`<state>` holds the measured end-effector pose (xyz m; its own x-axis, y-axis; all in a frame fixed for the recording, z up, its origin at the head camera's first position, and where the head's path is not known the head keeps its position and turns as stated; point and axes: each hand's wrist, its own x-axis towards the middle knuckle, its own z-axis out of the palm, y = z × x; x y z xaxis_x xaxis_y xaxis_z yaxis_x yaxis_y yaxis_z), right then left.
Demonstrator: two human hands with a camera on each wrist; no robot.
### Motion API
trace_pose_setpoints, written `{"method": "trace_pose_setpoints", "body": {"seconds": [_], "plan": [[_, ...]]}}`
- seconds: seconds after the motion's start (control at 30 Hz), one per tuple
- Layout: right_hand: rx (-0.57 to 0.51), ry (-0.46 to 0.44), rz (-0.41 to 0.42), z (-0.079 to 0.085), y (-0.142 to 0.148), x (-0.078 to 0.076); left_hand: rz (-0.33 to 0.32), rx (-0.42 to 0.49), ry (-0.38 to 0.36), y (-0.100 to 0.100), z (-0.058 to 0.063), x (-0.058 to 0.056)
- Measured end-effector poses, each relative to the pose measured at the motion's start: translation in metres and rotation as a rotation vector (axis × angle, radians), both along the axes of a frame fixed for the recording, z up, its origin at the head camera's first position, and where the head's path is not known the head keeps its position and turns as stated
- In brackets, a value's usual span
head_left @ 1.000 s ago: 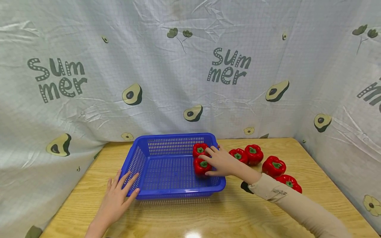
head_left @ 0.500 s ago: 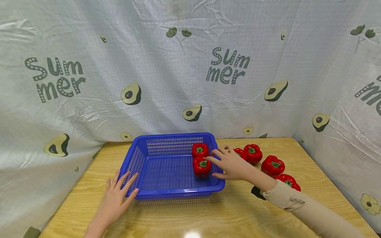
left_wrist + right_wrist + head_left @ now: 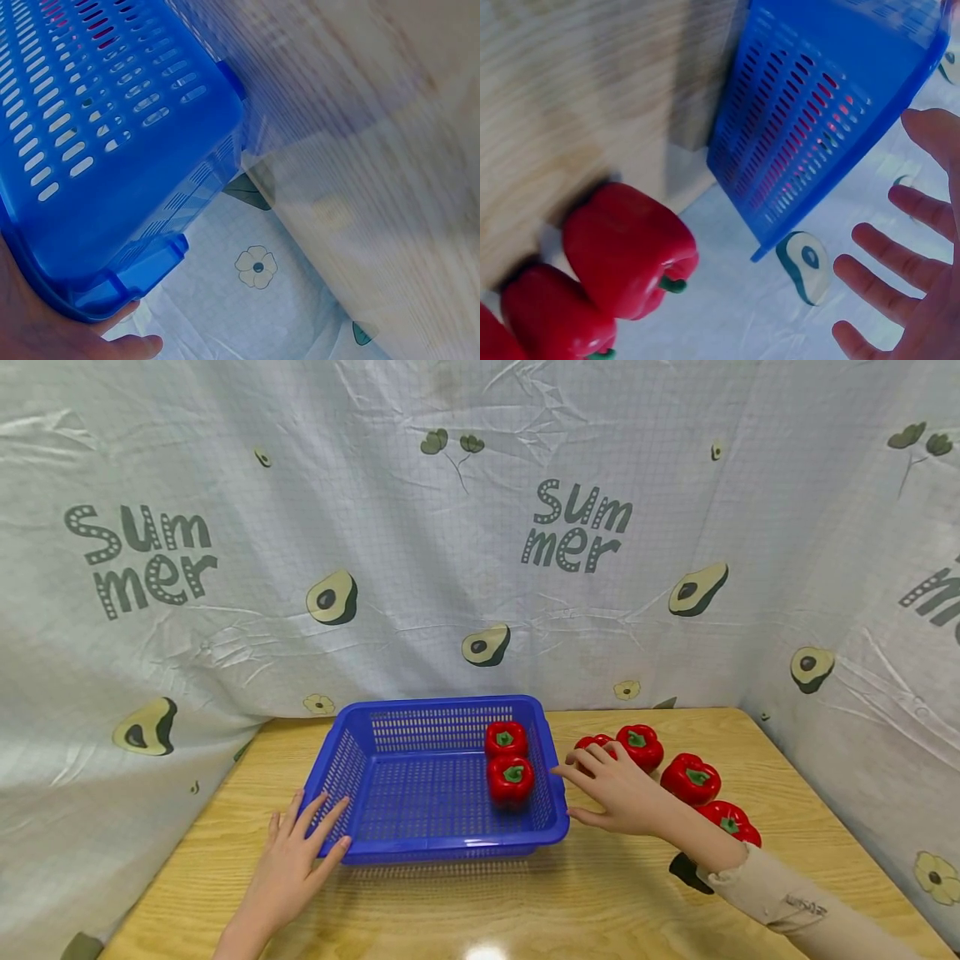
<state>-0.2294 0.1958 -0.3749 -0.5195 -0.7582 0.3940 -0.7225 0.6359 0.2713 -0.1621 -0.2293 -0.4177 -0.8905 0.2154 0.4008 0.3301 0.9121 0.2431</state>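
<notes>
A blue plastic basket [image 3: 427, 842] with slotted walls stands on the wooden table. Inside, along its right wall, sit two red bell peppers, the back one [image 3: 506, 740] and the front one [image 3: 511, 781]. My left hand [image 3: 288, 864] rests with spread fingers on the basket's front left corner; the left wrist view shows it by the rim. Just outside the right wall hovers my right hand [image 3: 618, 789], holding nothing, its fingers loosely bent and parted. It partly hides a bell pepper [image 3: 592, 743] behind it.
More red bell peppers stand on the right of the table: one at the back [image 3: 640, 748], one in the middle [image 3: 691, 779] and one nearer [image 3: 731, 823], partly behind the right forearm. A printed cloth [image 3: 420, 643] hangs behind the table [image 3: 450, 910].
My right hand has drawn back from the front pepper in the basket, rightward over the rim to outside it. Both peppers in the basket stay put, and my left hand keeps its place.
</notes>
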Motion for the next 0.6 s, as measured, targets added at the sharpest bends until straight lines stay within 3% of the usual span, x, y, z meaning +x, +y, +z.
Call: {"method": "trace_pose_setpoints", "body": {"seconds": [0.33,0.6], "plan": [[-0.058,0.017,-0.001,-0.008,0.02,0.01,0.005,0.007,0.011,0.0,-0.002,0.0],[-0.09,0.021,-0.06,-0.015,0.035,0.019,-0.005,0.012,0.036,0.0,-0.004,0.0]]}}
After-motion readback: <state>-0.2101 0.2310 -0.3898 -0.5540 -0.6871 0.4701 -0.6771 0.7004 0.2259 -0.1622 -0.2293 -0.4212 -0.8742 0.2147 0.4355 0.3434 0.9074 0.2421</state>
